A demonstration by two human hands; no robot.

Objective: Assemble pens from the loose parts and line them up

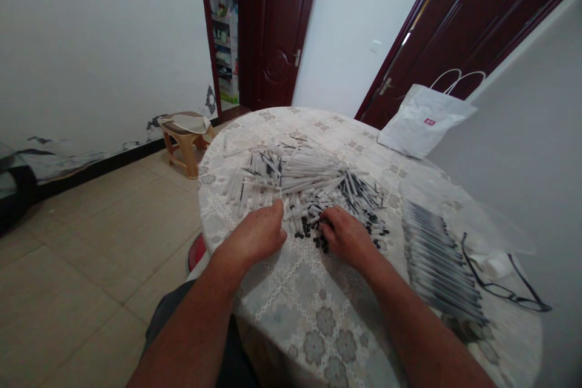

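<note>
My left hand [261, 231] is closed at the near edge of a heap of pen parts. A slim pen part [280, 184], dark above and pale below, rises upright from its thumb and fingertips. My right hand [346, 235] is among small black pen caps [322, 244], fingers bent together; whatever they pinch is hidden. Beyond both hands lie many whitish pen barrels [311, 168], mostly sideways. Dark thin pieces [357, 189] fan out at the heap's right side.
A neat row of pens [441, 260] lies at the right, near black-framed eyeglasses [504, 292] and clear plastic film. A white paper bag [425, 118] stands at the back right of the round table with its patterned cloth [313, 339]. A stool [184, 139] stands left.
</note>
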